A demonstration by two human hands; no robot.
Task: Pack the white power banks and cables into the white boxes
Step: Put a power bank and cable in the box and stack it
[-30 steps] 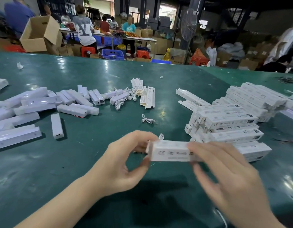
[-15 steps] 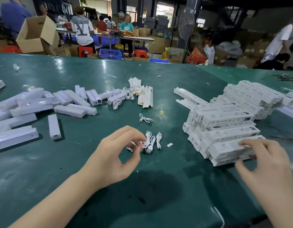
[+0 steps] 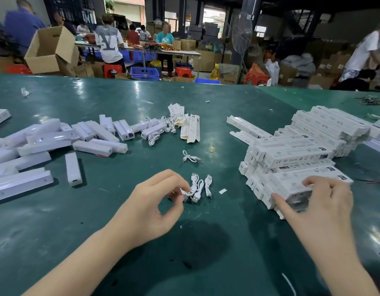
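Loose power banks [image 3: 93,147] lie on the table [image 3: 56,231] well left of the left hand [image 3: 155,207], whose grip pinches one cable [image 3: 188,192] of a small bunch. To its right, the right hand [image 3: 319,206] grips the nearest box [image 3: 295,189] of the stacked boxes [image 3: 302,150], thumb and fingers curled round it.

We lose the long white plastic trays [image 3: 18,184] at nine o'clock to the frame edge. Print on the stacked white cardboard boxes [image 3: 295,154] at three o'clock is too small to read. Our right hand [image 3: 319,208] hides the nearest box's end; its grip there blurs.
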